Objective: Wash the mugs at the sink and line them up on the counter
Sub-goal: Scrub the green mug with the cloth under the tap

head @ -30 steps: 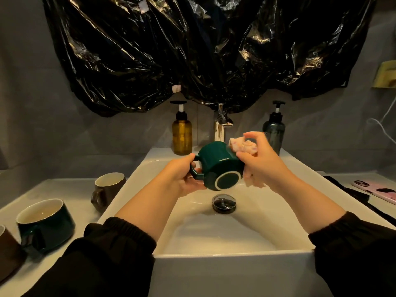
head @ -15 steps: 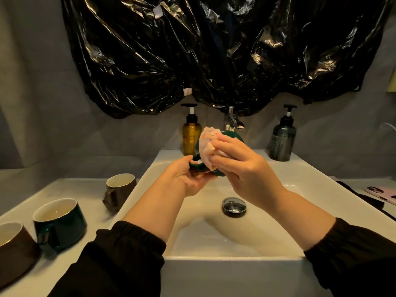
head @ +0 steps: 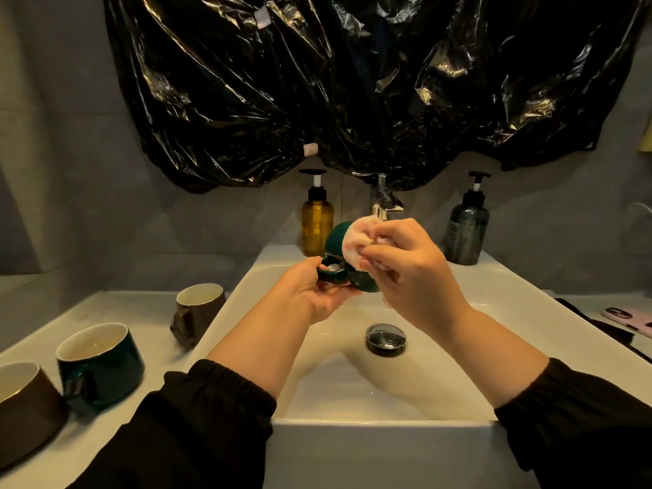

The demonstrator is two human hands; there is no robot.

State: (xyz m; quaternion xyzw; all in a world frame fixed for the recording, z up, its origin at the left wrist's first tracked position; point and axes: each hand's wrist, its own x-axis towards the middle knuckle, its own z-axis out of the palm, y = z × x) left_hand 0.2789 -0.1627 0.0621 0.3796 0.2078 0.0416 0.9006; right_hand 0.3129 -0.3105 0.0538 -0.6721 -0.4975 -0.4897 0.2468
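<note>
Nearest the camera, a pair of black sleeves [head: 197,428] is being reached out over the front rim of a white sink [head: 381,430]. Off to the left, three mugs are being kept upright on the desk [head: 116,305]. A brown mug [head: 24,407] is being cut off by the frame edge, with a dark green mug [head: 102,361] just beside it. A second brown mug [head: 199,310] is being parked further back, right against the sink's outer wall. Pale insides are being shown, but tbh it can't be told whether anything's in them.

Down in the basin, a chrome drain plug [head: 385,338] is being left in plain sight between the forearms. Above it, a tipped green mug [head: 335,240] is being held over the sink by the left hand [head: 310,294], its fingers [head: 337,298] being curled round the handle. The mug end facing the camera is being covered by a pinkish sponge [head: 354,245]. That sponge is being pinched in the bent fingers [head: 384,257] of the right hand [head: 412,277] and pressed onto the mug.

Over on the right, a pink-cased phone [head: 631,317] is being clipped by the frame. On the sink's back ledge, an amber pump bottle [head: 317,224] and a dark pump bottle [head: 465,231] are being stood either side of a chrome tap [head: 382,201]. The tap's top is being hidden by a black plastic sheet [head: 352,82] that is being hung across the wall.
</note>
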